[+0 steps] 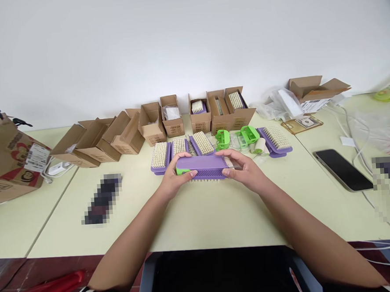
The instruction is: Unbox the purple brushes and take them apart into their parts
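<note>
Both hands hold one purple brush just above the pale table, bristles facing down and a green piece showing at its left end. My left hand grips the left end, fingers curled under it. My right hand grips the right end, where a clear part sticks out. Behind the brush lie three purple brushes with bristles up, green plastic parts and another purple brush.
A row of open cardboard boxes runs along the wall, some holding brushes. A phone lies at the right among white cables. A printed paper bag sits far left. Another open box stands at the back right.
</note>
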Motion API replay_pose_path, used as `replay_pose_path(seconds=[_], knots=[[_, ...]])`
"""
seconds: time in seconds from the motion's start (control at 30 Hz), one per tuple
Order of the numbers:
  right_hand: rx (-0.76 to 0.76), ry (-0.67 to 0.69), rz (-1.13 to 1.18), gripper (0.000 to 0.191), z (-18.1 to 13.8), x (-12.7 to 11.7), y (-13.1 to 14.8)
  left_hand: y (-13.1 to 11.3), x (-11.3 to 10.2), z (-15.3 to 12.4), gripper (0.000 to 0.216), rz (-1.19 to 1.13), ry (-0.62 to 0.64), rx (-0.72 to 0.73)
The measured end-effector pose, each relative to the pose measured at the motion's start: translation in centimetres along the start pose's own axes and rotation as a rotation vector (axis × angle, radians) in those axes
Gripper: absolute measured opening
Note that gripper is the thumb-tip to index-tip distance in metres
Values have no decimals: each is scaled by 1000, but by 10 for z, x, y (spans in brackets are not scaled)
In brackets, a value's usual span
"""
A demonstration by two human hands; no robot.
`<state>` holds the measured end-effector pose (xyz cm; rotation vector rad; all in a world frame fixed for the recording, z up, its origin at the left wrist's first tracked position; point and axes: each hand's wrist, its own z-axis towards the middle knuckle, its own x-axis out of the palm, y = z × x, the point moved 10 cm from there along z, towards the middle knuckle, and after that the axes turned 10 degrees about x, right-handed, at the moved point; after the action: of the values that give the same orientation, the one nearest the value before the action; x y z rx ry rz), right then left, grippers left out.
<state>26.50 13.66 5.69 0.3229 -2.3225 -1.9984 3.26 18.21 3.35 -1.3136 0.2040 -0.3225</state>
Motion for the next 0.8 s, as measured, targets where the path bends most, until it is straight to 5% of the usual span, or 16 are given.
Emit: replay_pose_path(seconds=[0.53,0.8], knots=[[-38,-69,-32,65,0,-3,2,-1,-3,-1,64,-1,-58,35],[-211,-285,42,60,-5,-46,10,6,-15,3,65,-300,-242,-44]])
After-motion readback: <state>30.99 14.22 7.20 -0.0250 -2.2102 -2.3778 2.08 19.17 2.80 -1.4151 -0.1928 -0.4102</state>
